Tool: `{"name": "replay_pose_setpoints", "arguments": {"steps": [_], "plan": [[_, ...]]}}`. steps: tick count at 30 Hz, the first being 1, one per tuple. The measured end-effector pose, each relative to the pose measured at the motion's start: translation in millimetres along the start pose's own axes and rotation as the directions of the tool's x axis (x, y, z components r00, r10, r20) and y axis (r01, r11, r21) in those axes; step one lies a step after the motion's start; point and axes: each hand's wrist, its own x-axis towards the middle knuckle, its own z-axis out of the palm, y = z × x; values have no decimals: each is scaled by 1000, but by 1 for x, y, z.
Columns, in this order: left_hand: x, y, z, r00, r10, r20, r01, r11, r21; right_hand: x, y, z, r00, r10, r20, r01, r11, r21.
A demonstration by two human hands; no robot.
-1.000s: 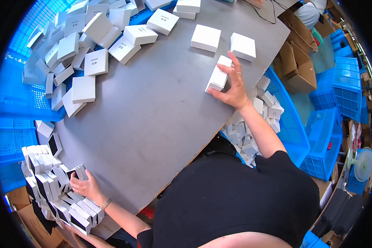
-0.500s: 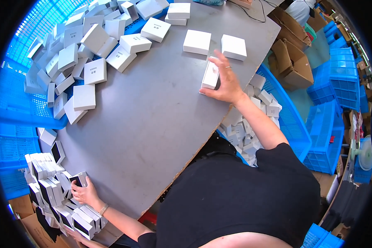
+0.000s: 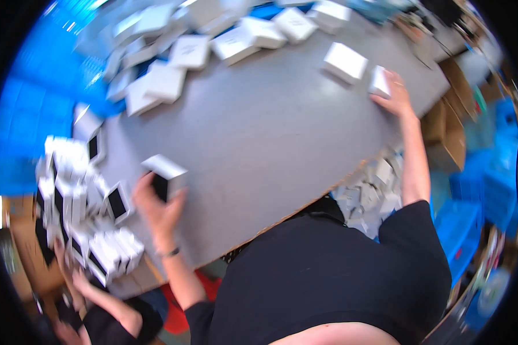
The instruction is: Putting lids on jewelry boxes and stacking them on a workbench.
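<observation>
My left hand [image 3: 158, 210] is raised over the left part of the table, its thumb and fingers round a small white box [image 3: 170, 168] with a black face. Motion blurs the hand slightly. At the far right of the table my right hand [image 3: 396, 95] is closed round the side of another white box [image 3: 379, 82], partly covering it. Just left of that one, a single white box [image 3: 345, 62] lies flat on the table. Left of my left hand, several white boxes with black faces [image 3: 116, 247] are stacked at the table's edge.
White boxes [image 3: 190, 53] spill from a blue crate [image 3: 37, 109] at the far left. More white boxes [image 3: 365, 198] fill a crate beside the near right table edge. A co-worker's hands [image 3: 77, 279] touch the left stack. Cardboard boxes [image 3: 446, 135] stand on the right.
The view has turned. My left hand has lifted a black-faced white box from beside the stack and carried it right. My right hand has moved farther out, beside the flat box.
</observation>
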Motion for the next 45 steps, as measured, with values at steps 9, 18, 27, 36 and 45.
{"name": "replay_pose_setpoints", "arguments": {"steps": [9,18,27,36,45], "plan": [[-41,52,14,955,64,288,-32,993,-114,-50,-232,-94,854,-393,341,-82,546,834],[-67,84,20,945,-307,115,297,950,93,-59,-272,-47,874,-474,110,214,578,787],[-55,80,15,947,-228,224,235,972,-3,-30,-357,-49,643,-765,-47,494,366,789],[-82,64,11,959,16,285,81,941,-327,-35,-375,-38,512,-849,-133,510,176,842],[-76,61,18,951,4,310,178,813,-555,-34,-371,-40,459,-879,-129,542,163,824]]}}
